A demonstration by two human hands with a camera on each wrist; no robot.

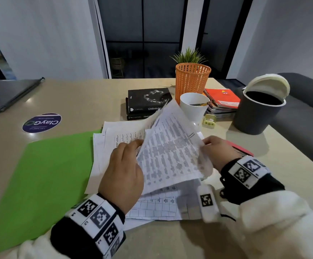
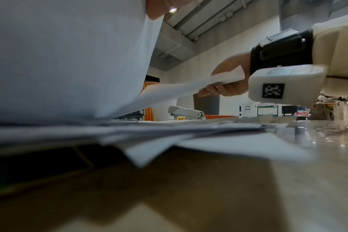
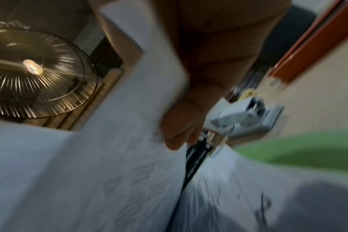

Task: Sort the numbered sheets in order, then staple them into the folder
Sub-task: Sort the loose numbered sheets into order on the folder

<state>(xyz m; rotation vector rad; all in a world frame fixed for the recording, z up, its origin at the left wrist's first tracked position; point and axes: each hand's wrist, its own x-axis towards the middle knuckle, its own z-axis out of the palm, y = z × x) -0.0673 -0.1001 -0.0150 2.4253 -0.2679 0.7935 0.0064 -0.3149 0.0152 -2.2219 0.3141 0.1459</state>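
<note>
A loose pile of printed sheets (image 1: 114,141) lies on the beige table, right of the open green folder (image 1: 45,180). One densely printed sheet (image 1: 170,152) is lifted and curved above the pile. My left hand (image 1: 138,144) holds its left edge with curled fingers. My right hand (image 1: 207,142) pinches its right edge; the left wrist view shows this right hand (image 2: 218,87) pinching a paper corner. A grey stapler (image 2: 186,112) sits on the table beyond the pile, blurred in the right wrist view as the stapler (image 3: 242,119). The lifted sheet hides it in the head view.
Behind the pile stand black books (image 1: 148,101), an orange mesh basket (image 1: 192,81), a white cup (image 1: 194,105), spiral notebooks (image 1: 222,99) and a grey bin (image 1: 258,113). A red item (image 1: 243,148) lies behind my right hand. A laptop (image 1: 6,94) sits far left.
</note>
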